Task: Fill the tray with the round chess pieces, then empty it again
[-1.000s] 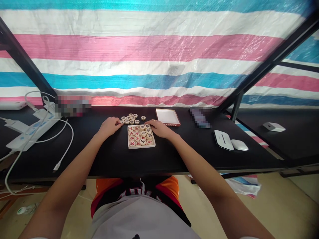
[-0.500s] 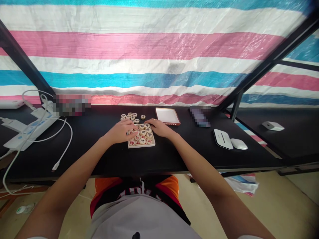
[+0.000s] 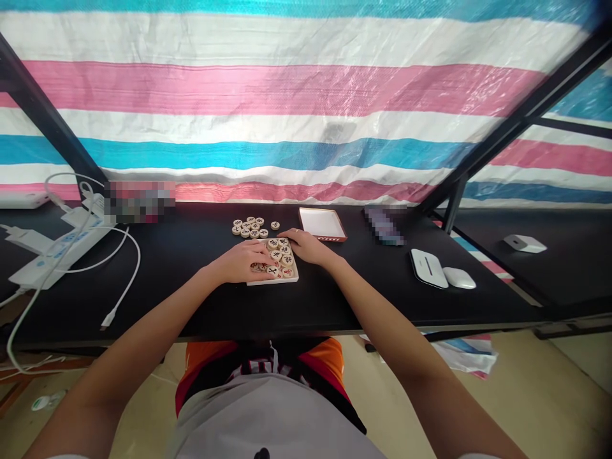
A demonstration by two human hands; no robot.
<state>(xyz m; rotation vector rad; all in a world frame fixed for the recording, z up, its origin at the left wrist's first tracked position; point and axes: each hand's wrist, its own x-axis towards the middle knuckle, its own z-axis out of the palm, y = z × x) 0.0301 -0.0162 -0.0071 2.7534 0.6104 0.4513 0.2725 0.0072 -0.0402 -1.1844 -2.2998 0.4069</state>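
A shallow white box [image 3: 273, 282] filled with round Chinese chess pieces [image 3: 287, 260], marked in red and black, lies on the black desk in front of me. My left hand [image 3: 243, 262] reaches over the box's left side, thumb and fingers apart. Its fingertips touch the pieces there and hide several of them. At the far right corner, my right hand [image 3: 306, 245] holds the edge of the box; its thumb is not visible. Just beyond the box sits a cluster of loose Chinese chess pieces [image 3: 250, 224], with one separate piece [image 3: 275, 225] to their right.
An upturned box lid [image 3: 321, 224] lies behind my right hand. Farther right are a blurred dark object [image 3: 384, 224], a white flat device [image 3: 428, 268] and a white mouse [image 3: 459, 277]. A power strip [image 3: 62, 255] with white cables [image 3: 127, 290] occupies the left side.
My left hand has shifted down toward the near-left part of the box, uncovering the loose pieces behind it. My right hand stays at the box's far right corner.
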